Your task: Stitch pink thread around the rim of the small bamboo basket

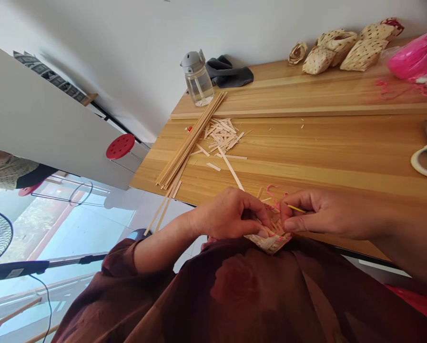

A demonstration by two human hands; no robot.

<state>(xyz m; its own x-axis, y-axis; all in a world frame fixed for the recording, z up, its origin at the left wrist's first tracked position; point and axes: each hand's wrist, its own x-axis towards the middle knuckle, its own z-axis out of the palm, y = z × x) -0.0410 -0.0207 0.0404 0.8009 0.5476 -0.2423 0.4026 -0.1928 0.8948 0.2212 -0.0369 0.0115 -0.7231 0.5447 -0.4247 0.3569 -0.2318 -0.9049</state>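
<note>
While the left hand (231, 214) is pinching the near rim of a small woven piece (269, 244) between thumb and fingers, the right hand (315, 214) is closing its thumb and forefinger at the opposite edge, a thin yellow stick (296, 208) showing among its fingers. The woven piece is sitting against the person's dark brown garment (213, 290), just at the table's front edge, and its inside is partly hiding behind the fingers. Pink yarn (271, 191) is curling up between the hands, and a pale strip (231, 169) is slanting across the wooden table (342, 152) toward the left hand. Farther left, a bundle of long thin sticks (190, 145) is lying diagonally, reaching the raised back board (281, 90), beside a heap of short offcuts (222, 133). Behind them, a clear bottle (198, 81) is standing near a dark cloth (231, 74). Several woven pieces (363, 53) are resting by the wall, next to bright pink material (415, 55), while scissors (426, 159) are lying at the far right.
</note>
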